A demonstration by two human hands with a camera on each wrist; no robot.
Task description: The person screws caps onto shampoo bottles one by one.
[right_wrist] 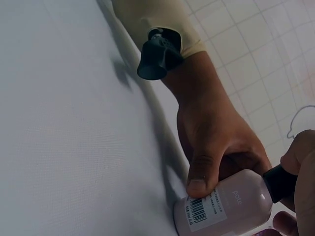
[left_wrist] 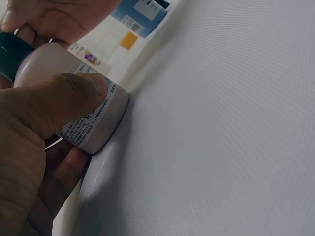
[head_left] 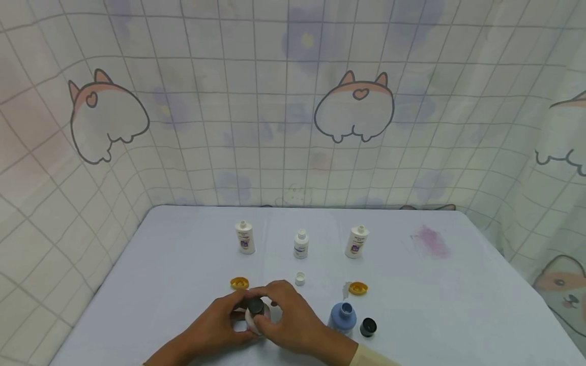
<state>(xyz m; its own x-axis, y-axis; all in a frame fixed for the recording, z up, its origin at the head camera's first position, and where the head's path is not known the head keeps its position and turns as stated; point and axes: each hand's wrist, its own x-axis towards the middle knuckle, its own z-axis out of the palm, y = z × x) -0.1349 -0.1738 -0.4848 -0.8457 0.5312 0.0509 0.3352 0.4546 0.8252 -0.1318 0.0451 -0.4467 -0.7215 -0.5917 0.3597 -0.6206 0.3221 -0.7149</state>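
A pale pink bottle (left_wrist: 47, 64) with a black cap (head_left: 255, 306) stands on the white table close to its near edge. My left hand (head_left: 215, 325) grips the bottle's body, its thumb across the printed label in the left wrist view. From the other side my right hand (head_left: 295, 320) pinches the cap, which sits on the bottle's neck. To the right of the hands is a blue bottle (head_left: 342, 319) with an uncovered mouth. Beside that one, a separate black cap (head_left: 368, 327) lies on the table.
Three small white bottles, left (head_left: 245, 240), middle (head_left: 301, 246) and right (head_left: 356, 243), stand in a row farther back. Before them lie two yellow caps (head_left: 239, 283) (head_left: 358, 288) and a small white cap (head_left: 299, 278). A pink stain (head_left: 432, 241) marks the table's right side.
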